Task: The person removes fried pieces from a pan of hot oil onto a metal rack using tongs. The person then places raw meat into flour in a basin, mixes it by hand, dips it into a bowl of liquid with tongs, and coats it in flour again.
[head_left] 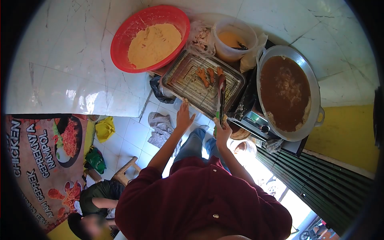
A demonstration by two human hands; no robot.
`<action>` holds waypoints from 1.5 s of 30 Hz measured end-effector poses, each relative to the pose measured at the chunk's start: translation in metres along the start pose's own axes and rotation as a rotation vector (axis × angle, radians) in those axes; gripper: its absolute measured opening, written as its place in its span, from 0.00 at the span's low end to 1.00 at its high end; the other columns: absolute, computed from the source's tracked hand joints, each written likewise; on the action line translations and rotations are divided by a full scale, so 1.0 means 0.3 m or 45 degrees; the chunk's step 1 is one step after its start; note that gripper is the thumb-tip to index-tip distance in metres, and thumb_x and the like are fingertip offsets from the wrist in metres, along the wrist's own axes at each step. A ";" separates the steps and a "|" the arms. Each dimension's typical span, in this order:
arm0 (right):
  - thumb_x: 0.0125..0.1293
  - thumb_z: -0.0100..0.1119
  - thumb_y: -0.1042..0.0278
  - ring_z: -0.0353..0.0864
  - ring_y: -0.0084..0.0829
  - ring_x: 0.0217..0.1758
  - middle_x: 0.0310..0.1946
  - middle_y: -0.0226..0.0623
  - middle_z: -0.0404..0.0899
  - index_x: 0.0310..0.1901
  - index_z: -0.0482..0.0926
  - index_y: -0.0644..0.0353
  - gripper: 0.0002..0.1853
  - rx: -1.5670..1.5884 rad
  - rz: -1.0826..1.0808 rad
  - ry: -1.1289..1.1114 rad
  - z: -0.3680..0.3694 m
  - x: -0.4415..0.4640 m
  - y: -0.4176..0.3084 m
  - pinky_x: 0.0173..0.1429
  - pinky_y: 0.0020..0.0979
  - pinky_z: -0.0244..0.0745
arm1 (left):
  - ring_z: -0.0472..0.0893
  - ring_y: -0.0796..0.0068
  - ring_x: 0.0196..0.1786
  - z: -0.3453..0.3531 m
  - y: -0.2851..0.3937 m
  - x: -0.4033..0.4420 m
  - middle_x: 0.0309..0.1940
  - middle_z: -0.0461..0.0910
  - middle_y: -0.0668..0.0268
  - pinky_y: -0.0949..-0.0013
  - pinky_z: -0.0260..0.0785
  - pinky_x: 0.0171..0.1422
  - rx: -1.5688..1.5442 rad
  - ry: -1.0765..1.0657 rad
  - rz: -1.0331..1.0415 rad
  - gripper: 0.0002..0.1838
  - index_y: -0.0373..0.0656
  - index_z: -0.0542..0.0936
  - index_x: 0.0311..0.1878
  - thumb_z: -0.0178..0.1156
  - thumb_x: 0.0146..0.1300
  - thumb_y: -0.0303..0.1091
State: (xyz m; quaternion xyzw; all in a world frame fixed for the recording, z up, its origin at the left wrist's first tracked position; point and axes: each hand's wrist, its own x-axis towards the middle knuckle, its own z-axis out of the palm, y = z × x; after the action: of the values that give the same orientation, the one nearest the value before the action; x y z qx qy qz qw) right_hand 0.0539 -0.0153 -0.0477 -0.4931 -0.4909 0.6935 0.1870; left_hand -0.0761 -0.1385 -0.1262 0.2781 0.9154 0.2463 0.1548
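Note:
My right hand (223,131) is closed around the green handle of metal tongs (221,96), whose far end is over the wire rack tray (184,76), touching or close to a piece of fried food. Several brown fried pieces (203,76) lie on the rack. At the tray's near edge is my left hand (185,116), fingers stretched out and holding nothing. Right of the tray, a large wok (316,94) holds brown oil with foam and bubbles in it.
Behind the tray stand a red basin (116,48) of pale flour, a plastic bag (201,38) of pale pieces and a tub (236,30) of yellowish liquid. A person (94,204) sits at lower left near a wooden stool (127,170). Cloth (161,128) lies on the floor.

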 end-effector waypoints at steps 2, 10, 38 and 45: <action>0.54 0.64 0.67 0.60 0.14 0.09 0.12 0.23 0.67 0.29 0.76 0.61 0.09 -0.026 -0.038 0.021 0.005 0.028 0.028 0.13 0.19 0.52 | 0.51 0.56 0.68 -0.008 0.015 0.000 0.69 0.41 0.54 0.58 0.54 0.64 0.009 0.027 0.003 0.46 0.34 0.46 0.67 0.61 0.51 0.40; 0.52 0.65 0.64 0.66 0.14 0.12 0.13 0.26 0.70 0.28 0.77 0.64 0.11 -0.392 -0.117 -0.072 -0.097 -0.034 -0.005 0.14 0.20 0.59 | 0.50 0.50 0.68 -0.008 0.023 0.001 0.68 0.43 0.48 0.56 0.50 0.67 -0.024 0.037 0.022 0.46 0.31 0.47 0.66 0.62 0.50 0.40; 0.55 0.63 0.69 0.62 0.15 0.08 0.14 0.27 0.70 0.47 0.73 0.67 0.19 -0.055 -0.152 -0.243 -0.457 -0.230 -0.635 0.10 0.20 0.50 | 0.59 0.47 0.64 -0.170 0.452 0.034 0.60 0.58 0.40 0.60 0.50 0.67 -0.555 -0.019 0.266 0.34 0.29 0.55 0.63 0.54 0.60 0.41; 0.49 0.67 0.61 0.66 0.17 0.11 0.14 0.31 0.71 0.47 0.73 0.67 0.26 -0.781 -0.298 0.157 -0.858 -0.072 -0.921 0.12 0.21 0.59 | 0.63 0.52 0.62 -0.136 0.669 0.062 0.59 0.63 0.46 0.64 0.54 0.65 -0.516 -0.080 0.535 0.28 0.31 0.62 0.60 0.52 0.62 0.40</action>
State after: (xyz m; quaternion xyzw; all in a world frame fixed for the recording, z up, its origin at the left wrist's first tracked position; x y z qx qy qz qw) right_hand 0.2247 0.2201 0.1939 -0.5077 -0.7179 0.4559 0.1377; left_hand -0.0211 0.0028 0.0128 0.4324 0.7647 0.4422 0.1810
